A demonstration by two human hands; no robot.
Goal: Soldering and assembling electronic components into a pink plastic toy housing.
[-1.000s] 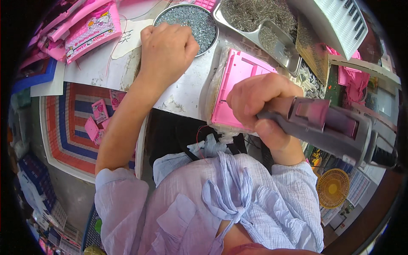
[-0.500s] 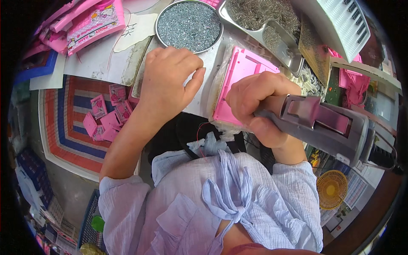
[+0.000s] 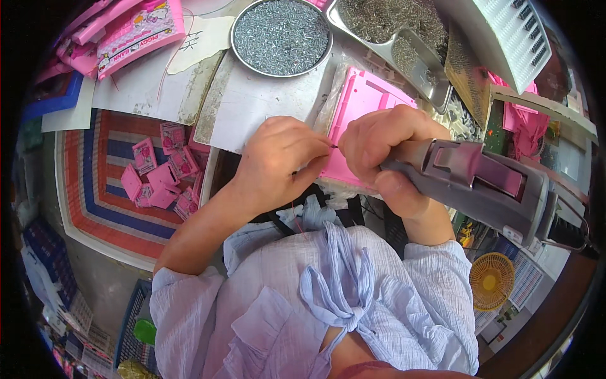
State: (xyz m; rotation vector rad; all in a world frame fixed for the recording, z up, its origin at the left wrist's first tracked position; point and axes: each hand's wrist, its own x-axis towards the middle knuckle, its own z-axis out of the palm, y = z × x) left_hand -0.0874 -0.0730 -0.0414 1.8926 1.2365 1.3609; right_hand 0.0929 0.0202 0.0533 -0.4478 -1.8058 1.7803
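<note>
The left hand [image 3: 278, 161] is pinching a small screw [image 3: 332, 146] between thumb and fingertips — the grip is narrow, closed on that one thin piece — and is presenting it toward the right, just at the near left edge of the pink plastic panel [image 3: 363, 107]. The right hand [image 3: 385, 148] is wrapped fully around the front of a grey powered screwdriver [image 3: 486, 183], whose body is running from lower right up toward the left, so its working end is pointing at the screw; the bit itself is hidden behind the fingers, so I cannot tell whether it is touching the screw yet. The screw is lying roughly level, its long axis running left to right, in line with the tool and sitting right between the two hands, which are nearly touching there. The left hand is the nearer one, since it is holding the piece. The panel is lying flat on the white sheet [image 3: 252, 101], its long side running away from the person — toward the round tray of screws [image 3: 281, 35] farther back.
</note>
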